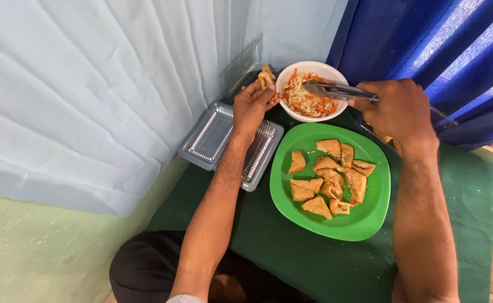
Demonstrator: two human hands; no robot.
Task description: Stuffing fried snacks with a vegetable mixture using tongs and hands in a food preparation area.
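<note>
Your left hand has its grip closed on a fried pastry, fingers wrapped about its lower part, holding it up just beside the near-left rim of the bowl. Your right hand grips a pair of metal tongs by the handle end; their tips lie over the bowl, in or just above the slaw, and you cannot tell whether they pinch any of it.

Nearest you, your dark-clothed lap shows at the bottom edge, and both forearms reach out across the green counter. Next comes the green plate, set between your arms, carrying a loose heap of golden, mostly triangular pastry pieces. To its left, under your left forearm, lie two clear plastic trays, side by side and touching, the right one partly hidden by your wrist.

Beyond the plate stands the white bowl, filled with shredded white and orange slaw, its near rim close to the plate's far edge. Another clear plastic piece leans against the pale blue wall behind your left hand. Farthest right hangs a blue curtain.
</note>
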